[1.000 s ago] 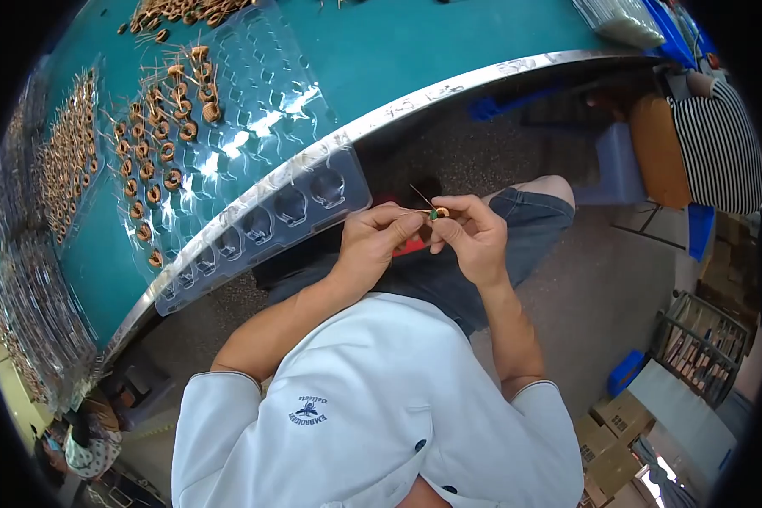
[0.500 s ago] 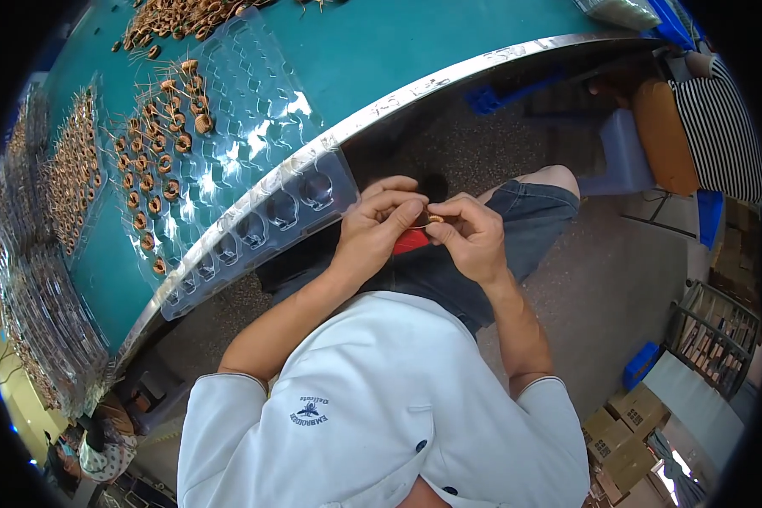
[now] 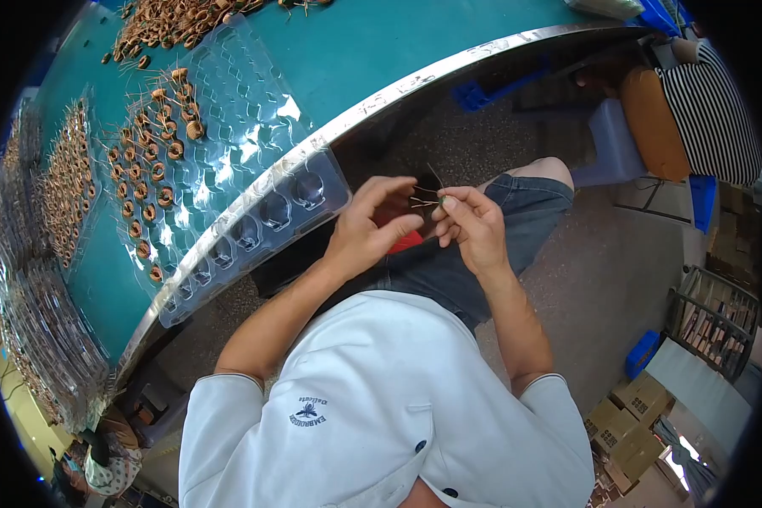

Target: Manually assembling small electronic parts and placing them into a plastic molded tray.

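Over my lap, my right hand [image 3: 474,227] pinches a small copper-wound coil [image 3: 439,203] between thumb and fingers. Thin wire leads stick out of it toward my left hand; most of its body is hidden by the fingertips. Just to the left, my left hand [image 3: 366,224] is open, thumb and fingers apart, close to the wire ends with nothing in its grasp. On the green table [image 3: 347,63], a clear plastic tray [image 3: 233,93] has rows of similar coils [image 3: 165,196] standing in its left part.
A heap of loose coils [image 3: 165,25] lies at the far side of the table. Filled trays [image 3: 42,313] are stacked at the left. The table's metal edge [image 3: 360,110] curves before me, a tray overhanging it. At the right sits a person in a striped top [image 3: 707,118].
My left hand has let go of the coil's wires and opened, moving slightly away. The coil stays in my right hand, turned so its leads now show.
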`<state>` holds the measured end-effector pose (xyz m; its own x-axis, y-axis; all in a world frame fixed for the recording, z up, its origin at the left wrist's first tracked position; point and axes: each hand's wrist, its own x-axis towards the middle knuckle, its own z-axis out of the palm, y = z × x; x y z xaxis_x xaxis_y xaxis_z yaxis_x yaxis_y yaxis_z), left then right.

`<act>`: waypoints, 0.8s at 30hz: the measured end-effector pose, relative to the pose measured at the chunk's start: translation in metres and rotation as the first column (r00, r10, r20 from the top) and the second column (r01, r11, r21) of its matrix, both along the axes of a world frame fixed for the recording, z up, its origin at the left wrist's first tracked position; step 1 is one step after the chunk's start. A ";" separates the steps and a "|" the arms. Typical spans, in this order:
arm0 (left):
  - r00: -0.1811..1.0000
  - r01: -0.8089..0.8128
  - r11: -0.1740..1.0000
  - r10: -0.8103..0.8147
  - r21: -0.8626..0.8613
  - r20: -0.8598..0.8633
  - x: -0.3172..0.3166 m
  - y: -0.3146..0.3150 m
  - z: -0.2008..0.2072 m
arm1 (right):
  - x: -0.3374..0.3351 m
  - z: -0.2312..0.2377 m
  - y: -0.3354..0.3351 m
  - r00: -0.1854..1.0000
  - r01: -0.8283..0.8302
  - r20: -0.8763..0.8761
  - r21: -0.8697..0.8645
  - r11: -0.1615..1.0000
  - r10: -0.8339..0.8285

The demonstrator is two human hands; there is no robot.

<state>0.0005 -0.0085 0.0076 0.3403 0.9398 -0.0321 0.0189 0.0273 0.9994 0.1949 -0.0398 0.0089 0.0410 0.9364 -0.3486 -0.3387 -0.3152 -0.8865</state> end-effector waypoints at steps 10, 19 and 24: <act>0.978 0.052 0.974 -0.005 0.220 -0.209 -0.004 -0.004 -0.012 | -0.008 0.000 -0.006 0.918 -0.163 0.346 -0.119 0.979 0.195; 0.982 0.012 0.989 -0.039 -0.147 -0.183 -0.009 -0.003 -0.012 | -0.003 0.002 -0.006 0.698 -0.411 0.634 -0.026 0.911 0.333; 0.968 0.118 0.980 -0.078 0.160 -0.239 -0.011 -0.003 -0.014 | -0.002 0.002 -0.007 0.712 -0.409 0.626 0.001 0.913 0.318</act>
<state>-0.0103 -0.0113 -0.0061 0.4335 0.9003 0.0380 0.2428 -0.1573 0.9572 0.1927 -0.0463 0.0110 -0.1542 0.9571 -0.2454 0.3944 -0.1681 -0.9034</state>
